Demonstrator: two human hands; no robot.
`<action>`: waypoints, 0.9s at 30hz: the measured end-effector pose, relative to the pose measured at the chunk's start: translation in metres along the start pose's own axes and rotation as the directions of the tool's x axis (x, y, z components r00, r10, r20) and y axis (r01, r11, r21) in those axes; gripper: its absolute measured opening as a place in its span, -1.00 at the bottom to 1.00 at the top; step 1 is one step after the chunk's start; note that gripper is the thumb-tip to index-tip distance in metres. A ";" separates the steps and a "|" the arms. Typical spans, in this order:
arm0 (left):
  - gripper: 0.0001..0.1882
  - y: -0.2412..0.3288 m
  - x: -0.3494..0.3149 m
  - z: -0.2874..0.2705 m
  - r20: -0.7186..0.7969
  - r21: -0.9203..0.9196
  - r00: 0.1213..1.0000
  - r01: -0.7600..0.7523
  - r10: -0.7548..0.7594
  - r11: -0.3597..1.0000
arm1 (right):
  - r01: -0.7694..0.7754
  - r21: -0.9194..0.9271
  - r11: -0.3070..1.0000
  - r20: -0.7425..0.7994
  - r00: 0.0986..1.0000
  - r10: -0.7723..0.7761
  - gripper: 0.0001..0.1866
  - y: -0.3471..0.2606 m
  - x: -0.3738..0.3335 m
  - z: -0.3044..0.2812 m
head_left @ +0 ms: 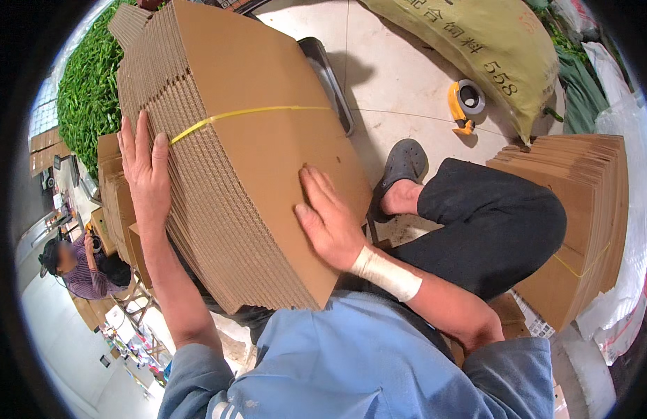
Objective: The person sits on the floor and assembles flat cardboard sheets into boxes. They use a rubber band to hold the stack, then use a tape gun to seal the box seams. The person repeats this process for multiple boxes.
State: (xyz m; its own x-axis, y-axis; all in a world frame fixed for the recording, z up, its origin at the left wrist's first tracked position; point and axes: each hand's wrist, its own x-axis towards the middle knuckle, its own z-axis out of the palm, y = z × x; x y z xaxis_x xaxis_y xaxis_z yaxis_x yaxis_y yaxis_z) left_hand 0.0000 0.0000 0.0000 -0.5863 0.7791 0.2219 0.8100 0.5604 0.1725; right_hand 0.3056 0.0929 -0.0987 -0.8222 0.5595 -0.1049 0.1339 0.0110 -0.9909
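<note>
A thick bundle of flattened cardboard boxes (267,167) leans across my lap, its corrugated edges facing left. Around its middle runs a yellow strap (233,113). My left hand (145,167) lies against the layered edges just below the strap, fingers stretched out and apart. On the broad brown face rests my right hand (329,225), flat with its fingers extended; a pale wrap (386,272) covers that wrist. Neither hand grips anything. The underside of the bundle is hidden.
An orange tape dispenser (464,105) lies on the tiled floor beside a yellow-green sack (477,49). Another strapped cardboard bundle (582,223) stands at right. A heap of green peppers or similar produce (89,91) fills the upper left. A person (86,269) sits at far left.
</note>
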 end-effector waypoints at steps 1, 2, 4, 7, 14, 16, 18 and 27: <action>-0.40 0.002 0.000 -0.004 0.030 0.000 0.999 -0.028 0.028 1.000 | 0.010 0.010 1.000 0.008 1.000 -0.010 -0.27 -0.012 -0.006 0.000; -0.41 0.005 0.000 -0.009 0.060 -0.002 0.997 -0.056 0.056 0.998 | 0.019 0.021 1.000 0.016 1.000 -0.019 -0.28 -0.019 -0.008 -0.001; -0.41 0.013 0.006 -0.006 0.066 0.045 0.990 -0.125 0.122 0.991 | 0.097 -0.007 0.995 0.030 0.995 -0.097 -0.28 -0.016 0.003 -0.005; -0.39 0.031 0.012 -0.006 0.125 0.019 0.965 -0.232 0.228 0.972 | 0.108 0.006 0.994 0.030 0.994 -0.108 -0.29 -0.006 0.006 -0.004; -0.31 0.051 0.023 -0.007 0.154 -0.045 0.947 -0.279 0.283 0.959 | -0.220 0.060 0.974 -0.178 0.958 0.227 -0.36 0.066 0.024 0.009; -0.29 0.063 0.025 -0.008 0.154 -0.033 0.953 -0.258 0.260 0.966 | -0.278 -0.006 0.961 -0.205 0.940 0.271 -0.38 0.083 0.031 0.005; -0.25 0.079 0.026 -0.005 0.137 -0.027 0.965 -0.223 0.224 0.975 | -0.319 -0.061 0.946 -0.207 0.931 0.301 -0.39 0.096 0.038 0.002; -0.50 0.081 0.039 0.000 0.126 -0.099 0.895 -0.418 0.428 0.903 | -0.502 -0.086 0.860 -0.216 0.852 0.476 -0.52 0.132 0.077 -0.001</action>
State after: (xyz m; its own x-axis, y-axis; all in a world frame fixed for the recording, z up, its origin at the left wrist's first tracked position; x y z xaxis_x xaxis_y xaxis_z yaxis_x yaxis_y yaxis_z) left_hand 0.0432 0.0759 0.0224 -0.1773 0.9724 0.1519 0.9755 0.1532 0.1578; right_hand 0.2603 0.1383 -0.2371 -0.5177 0.6611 -0.5431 0.5757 -0.2005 -0.7927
